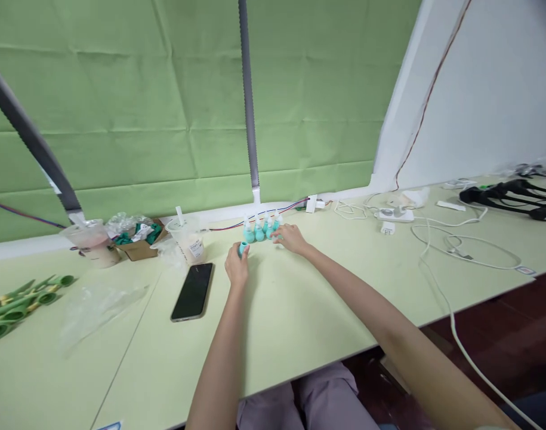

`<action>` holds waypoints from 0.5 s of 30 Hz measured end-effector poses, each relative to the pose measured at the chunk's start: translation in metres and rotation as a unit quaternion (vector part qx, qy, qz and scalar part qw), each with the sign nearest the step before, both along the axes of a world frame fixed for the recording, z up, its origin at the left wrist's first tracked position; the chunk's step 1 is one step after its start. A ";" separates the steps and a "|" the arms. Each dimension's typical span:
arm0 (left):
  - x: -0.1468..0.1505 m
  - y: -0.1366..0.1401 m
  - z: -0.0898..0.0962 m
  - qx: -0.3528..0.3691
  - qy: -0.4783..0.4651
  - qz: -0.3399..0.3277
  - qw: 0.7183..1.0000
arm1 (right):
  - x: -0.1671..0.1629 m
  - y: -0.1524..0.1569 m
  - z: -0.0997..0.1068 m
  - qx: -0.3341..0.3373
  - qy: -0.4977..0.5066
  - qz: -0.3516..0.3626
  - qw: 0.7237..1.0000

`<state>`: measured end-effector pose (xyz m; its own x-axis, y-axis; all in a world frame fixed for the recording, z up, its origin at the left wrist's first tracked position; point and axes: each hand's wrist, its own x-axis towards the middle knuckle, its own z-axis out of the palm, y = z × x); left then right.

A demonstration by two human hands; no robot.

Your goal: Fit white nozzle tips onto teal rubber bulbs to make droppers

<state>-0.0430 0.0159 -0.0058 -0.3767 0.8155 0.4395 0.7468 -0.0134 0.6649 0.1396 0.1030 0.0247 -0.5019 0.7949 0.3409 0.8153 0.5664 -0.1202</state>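
My left hand (237,264) is closed around a small teal tube-like piece (243,248), its round end pointing up between thumb and fingers. The rest of that piece is hidden by the hand. Ahead of it stands a tight group of several small teal bottles (259,233) with white pointed tops, upright in rows. My right hand (290,239) is at the right side of this group, fingers bent and slightly apart. Its fingertips are at the front right bottle (269,231); whether they press on it is hard to make out.
Left of my hands lie a black phone (193,292), a lidded cup with a straw (190,242), a cardboard box (142,246), another cup (93,245), a plastic bag (102,307) and green tubular pieces (22,307). White cables (460,245) and a power strip (394,215) lie right.
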 end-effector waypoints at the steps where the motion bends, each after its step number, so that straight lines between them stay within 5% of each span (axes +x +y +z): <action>1: -0.001 0.002 -0.002 0.000 -0.001 0.006 1.000 | -0.006 0.001 -0.001 -0.001 -0.021 0.000 1.000; 5: -0.009 0.008 -0.009 -0.010 -0.015 0.029 0.999 | -0.018 0.005 -0.001 -0.002 -0.089 0.018 0.996; 15: 0.000 0.016 -0.019 0.001 0.015 -0.059 0.998 | -0.019 0.014 0.004 -0.008 -0.178 0.000 0.984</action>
<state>-0.0434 0.0321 -0.0245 -0.2646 0.8525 0.4509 0.7591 -0.1043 0.6425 0.1202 0.1173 0.0288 -0.5865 0.7994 0.1301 0.8078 0.5659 0.1646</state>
